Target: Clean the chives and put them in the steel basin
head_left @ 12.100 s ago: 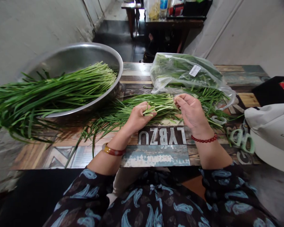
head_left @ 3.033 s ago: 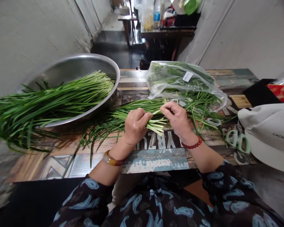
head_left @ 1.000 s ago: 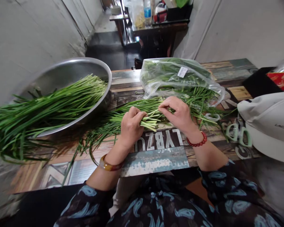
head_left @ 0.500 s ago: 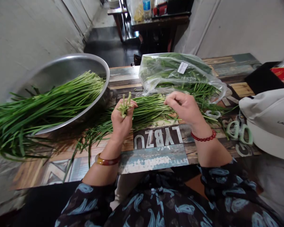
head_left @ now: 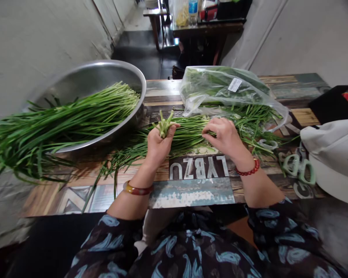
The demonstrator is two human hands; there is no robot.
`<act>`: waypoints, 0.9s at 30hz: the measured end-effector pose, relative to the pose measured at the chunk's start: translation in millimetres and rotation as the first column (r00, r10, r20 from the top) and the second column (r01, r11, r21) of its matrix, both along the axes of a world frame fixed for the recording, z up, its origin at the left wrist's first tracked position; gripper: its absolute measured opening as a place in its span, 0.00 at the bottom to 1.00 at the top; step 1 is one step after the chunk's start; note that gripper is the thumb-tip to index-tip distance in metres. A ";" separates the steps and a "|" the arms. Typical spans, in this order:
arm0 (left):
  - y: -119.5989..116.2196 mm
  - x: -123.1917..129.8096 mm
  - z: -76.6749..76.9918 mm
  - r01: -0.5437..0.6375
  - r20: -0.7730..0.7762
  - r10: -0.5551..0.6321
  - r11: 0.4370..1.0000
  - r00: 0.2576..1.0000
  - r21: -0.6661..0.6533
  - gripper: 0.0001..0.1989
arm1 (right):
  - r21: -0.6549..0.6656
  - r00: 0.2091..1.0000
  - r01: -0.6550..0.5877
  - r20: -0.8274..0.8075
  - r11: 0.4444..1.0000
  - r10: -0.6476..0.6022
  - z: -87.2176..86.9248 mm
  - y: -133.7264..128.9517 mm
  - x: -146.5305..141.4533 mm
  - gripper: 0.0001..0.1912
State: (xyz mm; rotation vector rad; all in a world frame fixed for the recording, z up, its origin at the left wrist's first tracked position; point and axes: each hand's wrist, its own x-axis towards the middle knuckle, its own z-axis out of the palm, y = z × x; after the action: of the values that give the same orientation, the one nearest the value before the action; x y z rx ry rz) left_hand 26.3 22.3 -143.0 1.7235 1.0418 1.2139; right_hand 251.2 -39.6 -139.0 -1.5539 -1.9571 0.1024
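Observation:
My left hand (head_left: 159, 144) is closed around a small bunch of garlic chives (head_left: 164, 126), whose pale stem ends stick up above the thumb. Beneath it, a loose pile of garlic chives (head_left: 188, 133) lies across the table, pale ends to the right. My right hand (head_left: 223, 138) is at those ends, with thumb and forefinger pinched together over the stalks. Whatever is between these fingertips is too small to make out. A large metal basin (head_left: 140, 73) on the left holds a thick heap of chives, the leaves hanging over its rim.
Behind my right hand lies a clear plastic bag (head_left: 234, 85) of chives with a white label. At right are green-handled scissors (head_left: 300, 168), a ring of clear tape (head_left: 268, 144) and a pale cap (head_left: 333, 154). The patterned wooden table (head_left: 191, 193) ends close to my body.
The whole view has shifted slightly, moving the scene to the right. My right hand has come down closer to the stem ends of the pile. My left hand still grips its bunch, now more upright.

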 end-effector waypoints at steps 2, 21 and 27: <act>-0.9 0.4 0.8 0.042 -0.046 -0.039 0.997 0.998 0.060 0.16 | 0.044 0.990 -0.065 -0.126 0.997 0.070 1.8 1.3 -1.4 0.05; 0.6 0.9 -2.5 0.298 -0.189 -0.285 0.954 0.940 0.042 0.12 | 0.061 0.819 0.236 -0.550 0.970 -0.165 0.1 1.2 -13.0 0.22; 0.2 -0.8 1.2 0.303 -0.203 -0.291 0.953 0.935 0.029 0.13 | 0.103 0.844 0.142 -0.533 0.984 -0.066 3.4 -0.9 -18.1 0.14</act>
State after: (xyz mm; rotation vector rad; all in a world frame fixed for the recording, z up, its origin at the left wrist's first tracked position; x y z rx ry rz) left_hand 25.5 22.4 -141.8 1.9963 0.8225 0.9041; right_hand 233.1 -40.5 -135.6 -1.3564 -1.4107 0.3085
